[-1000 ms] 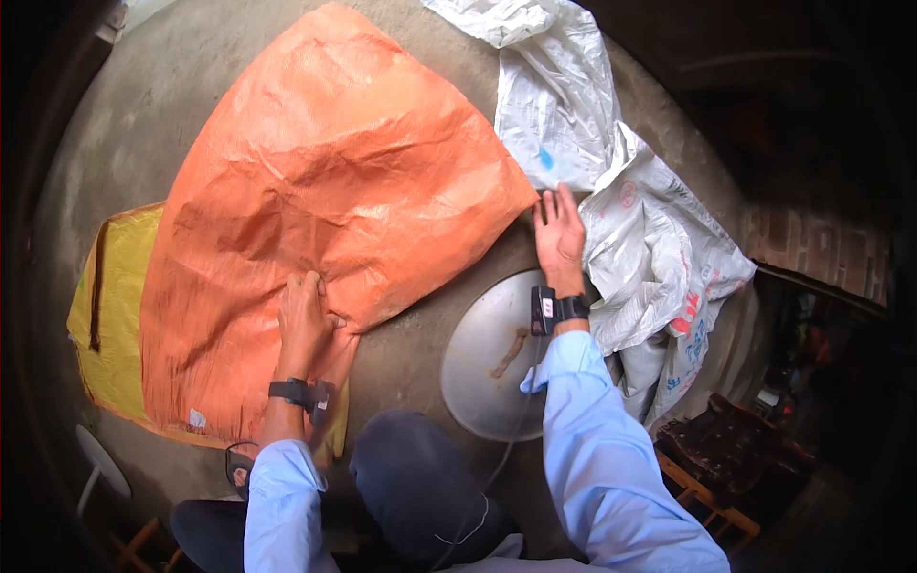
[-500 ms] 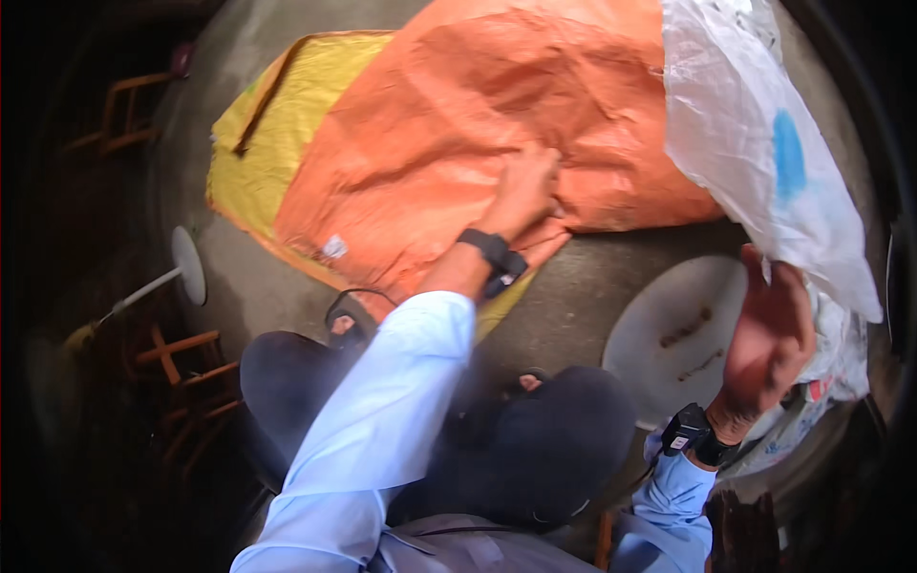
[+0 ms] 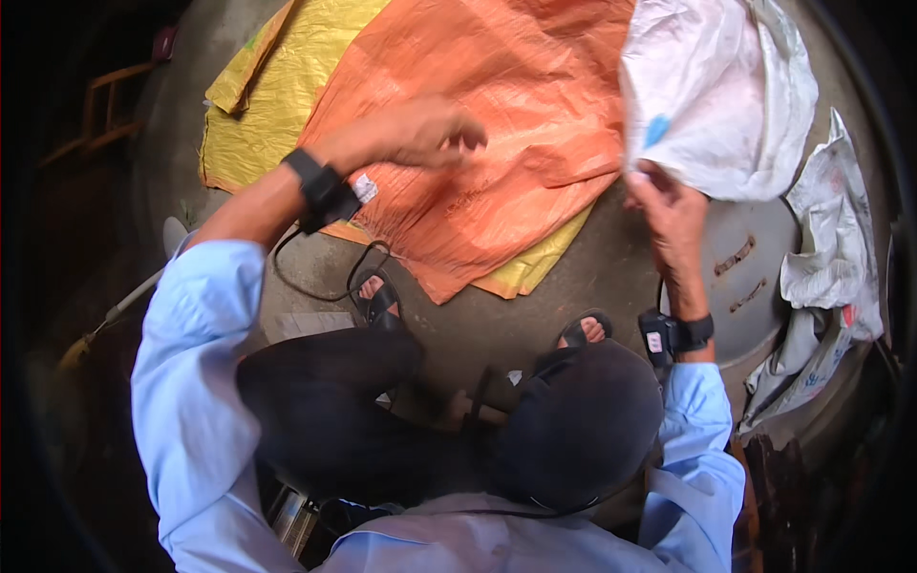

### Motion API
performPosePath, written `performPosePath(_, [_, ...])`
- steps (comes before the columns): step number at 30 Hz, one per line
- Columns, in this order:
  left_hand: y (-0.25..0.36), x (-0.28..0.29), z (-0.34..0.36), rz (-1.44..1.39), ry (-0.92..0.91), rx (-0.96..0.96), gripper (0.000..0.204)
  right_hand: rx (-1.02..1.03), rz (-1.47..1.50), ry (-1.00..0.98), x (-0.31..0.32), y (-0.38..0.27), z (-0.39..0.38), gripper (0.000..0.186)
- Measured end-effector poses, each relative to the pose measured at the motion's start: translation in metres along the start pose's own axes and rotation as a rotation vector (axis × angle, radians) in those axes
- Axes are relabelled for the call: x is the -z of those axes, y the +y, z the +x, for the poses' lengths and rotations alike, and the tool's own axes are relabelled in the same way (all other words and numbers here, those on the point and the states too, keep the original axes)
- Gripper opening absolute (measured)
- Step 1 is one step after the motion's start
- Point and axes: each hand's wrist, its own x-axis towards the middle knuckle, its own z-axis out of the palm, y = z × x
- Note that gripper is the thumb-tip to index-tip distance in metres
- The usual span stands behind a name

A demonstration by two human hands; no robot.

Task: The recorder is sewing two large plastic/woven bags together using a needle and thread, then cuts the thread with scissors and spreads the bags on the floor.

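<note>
An orange woven plastic sack (image 3: 535, 105) lies spread over a yellow sack (image 3: 229, 158), which sticks out at its left and lower edges. Just over the orange sack is my left hand (image 3: 415, 134), slightly blurred, its fingers loosely bent and apart with nothing seen in them. My right hand (image 3: 673, 215) pinches the lower left corner of a white woven sack (image 3: 731, 115) bearing a blue mark. That white sack overlaps the right side of the orange one.
A round grey lid-like disc (image 3: 755, 253) with two rusty strips lies under the white sack's edge. Another crumpled white sack (image 3: 826, 258) is at the right. My sandalled feet stand near the orange sack; a dark cord (image 3: 320, 296) loops beside the left foot. Wooden frames (image 3: 110, 110) stand far left.
My left hand has lifted from the orange sack and moved left. My right hand has moved left and up, carrying the white sack's edge; the orange sack lies flatter.
</note>
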Motion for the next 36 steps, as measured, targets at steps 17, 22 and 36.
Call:
performPosePath(17, [-0.034,-0.179,-0.088,0.089,0.401,-0.271,0.067,0.177,-0.864,-0.276,-0.058,0.051,-0.050,0.027])
performPosePath(22, [-0.001,-0.215,-0.071,0.165,0.285,-0.378,0.071,0.356,-0.865,-0.139,-0.052,0.043,-0.058,0.033])
performPosePath(36, [-0.012,-0.153,-0.009,-0.017,0.616,-0.454,0.042,0.484,-0.875,0.263,-0.050,0.057,0.002,0.021])
